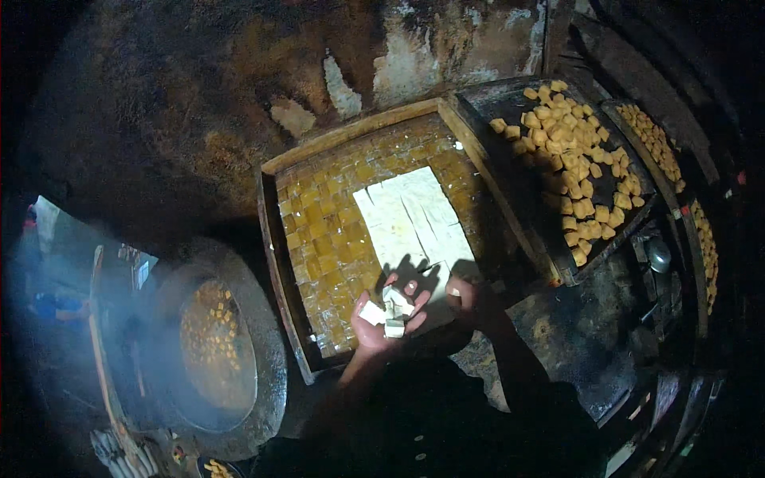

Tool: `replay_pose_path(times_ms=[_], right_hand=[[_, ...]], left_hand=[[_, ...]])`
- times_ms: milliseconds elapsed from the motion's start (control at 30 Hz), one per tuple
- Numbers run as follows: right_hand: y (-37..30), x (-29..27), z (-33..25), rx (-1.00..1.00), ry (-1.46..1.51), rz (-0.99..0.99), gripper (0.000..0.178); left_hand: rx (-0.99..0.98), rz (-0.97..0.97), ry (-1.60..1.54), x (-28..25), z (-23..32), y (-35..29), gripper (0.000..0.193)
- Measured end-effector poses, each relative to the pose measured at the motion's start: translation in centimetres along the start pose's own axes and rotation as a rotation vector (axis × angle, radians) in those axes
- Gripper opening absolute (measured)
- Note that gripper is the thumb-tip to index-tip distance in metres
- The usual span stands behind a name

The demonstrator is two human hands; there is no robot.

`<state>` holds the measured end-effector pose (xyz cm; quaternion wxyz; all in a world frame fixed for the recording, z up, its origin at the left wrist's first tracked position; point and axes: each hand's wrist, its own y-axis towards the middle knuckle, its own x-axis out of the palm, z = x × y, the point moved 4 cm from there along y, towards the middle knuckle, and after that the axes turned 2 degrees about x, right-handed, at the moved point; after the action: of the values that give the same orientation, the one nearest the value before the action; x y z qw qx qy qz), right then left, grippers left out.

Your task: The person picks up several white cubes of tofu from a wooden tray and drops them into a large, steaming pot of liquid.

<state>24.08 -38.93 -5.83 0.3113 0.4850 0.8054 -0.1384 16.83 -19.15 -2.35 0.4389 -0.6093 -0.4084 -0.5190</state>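
Note:
My left hand (373, 338) is palm up with its fingers curled around several small white tofu pieces (394, 327). It hovers over the near edge of a large slab of white tofu (410, 215), which shows several cut lines. The slab lies on a woven bamboo tray (327, 239) with a wooden frame. My right hand (473, 304) is at the slab's near right corner, its fingers bent together. Shadow covers much of that hand, so what it pinches, if anything, is hidden. Shadows of fingers fall on the slab.
To the right, a dark tray (510, 159) bears many golden fried tofu cubes (570, 151). More trays of fried pieces (649, 139) stand beyond it. At the left, a large steaming wok (271, 350) holds floating cubes. A stained wall (199, 103) rises behind. A metal ladle (658, 255) lies at right.

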Motion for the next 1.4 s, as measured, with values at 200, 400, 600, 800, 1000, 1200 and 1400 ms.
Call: replay_pose_path(times_ms=[200, 400, 600, 800, 1000, 1200, 1400], right_hand=[[1.9, -1.2, -11.1, -0.030, 0.372, -0.077, 0.030], [1.7, -2.4, -12.3, -0.004, 0.228, -0.105, 0.054], [-0.1, -7.6, -3.4, 0.326, -0.658, -0.057, 0.049], [-1.1, -7.0, -1.0, 0.352, -0.585, -0.129, 0.055], [-1.0, -7.5, 3.2, 0.282, -0.536, -0.167, 0.050], [2.6, -4.1, -7.5, 0.060, -0.065, 0.015, 0.039], [5.1, 7.9, -24.6, -0.740, -0.107, -0.101, 0.025]], left_hand=[[0.139, -0.029, 0.142, -0.3, 0.0, 0.8, 0.070], [0.116, -0.147, -0.017, -1.0, 0.5, 0.6, 0.072], [0.123, -0.073, -0.121, 0.0, 0.9, 0.0, 0.065], [0.081, -0.115, -0.162, -1.8, 1.1, 0.1, 0.066], [0.010, -0.266, -0.192, -0.6, 1.1, 0.5, 0.064], [0.148, -0.208, -0.182, 1.1, 4.5, -3.6, 0.063], [0.247, -0.153, -0.492, 2.1, 8.7, -7.0, 0.059]])
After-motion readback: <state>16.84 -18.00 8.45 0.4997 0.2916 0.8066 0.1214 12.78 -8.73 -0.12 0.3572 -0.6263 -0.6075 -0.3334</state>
